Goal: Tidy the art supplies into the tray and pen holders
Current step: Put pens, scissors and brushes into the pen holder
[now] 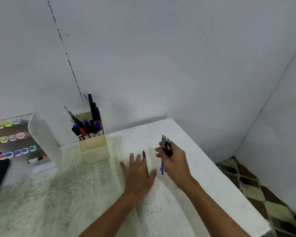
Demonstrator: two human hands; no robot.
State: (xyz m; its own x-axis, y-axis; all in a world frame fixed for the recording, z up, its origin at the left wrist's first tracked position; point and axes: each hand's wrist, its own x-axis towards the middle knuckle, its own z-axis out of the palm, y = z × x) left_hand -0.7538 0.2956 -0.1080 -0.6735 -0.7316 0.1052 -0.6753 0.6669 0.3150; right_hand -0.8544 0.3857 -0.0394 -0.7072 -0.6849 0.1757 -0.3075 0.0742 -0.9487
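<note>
In the head view, loose pens are being gathered from the white table, so the collecting step is judged to be in hand, with the stowing step not yet done. A bundle of pens is being gripped by the right hand, its fingers being curled round the barrels; the dark upper ends are being held up and away from the person, while a blue end is showing below the fist. The right forearm is being stretched in from the near right, the wrist being bent slightly toward the left. A single dark pen is lying on the table just left of the bundle, and it is being touched or covered by the left hand, which is being held flat, palm down, with fingers straight and spread. Whether the pen is being pinched cannot be told; no curled finger is being shown. The cream pen holder is standing further off to the left, near the wall, already being crowded with markers. A rack of coloured markers is standing at the far left. The next move is judged to call for the single pen being lifted, joined to the bundle, and the bundle being carried left to the holder.
</note>
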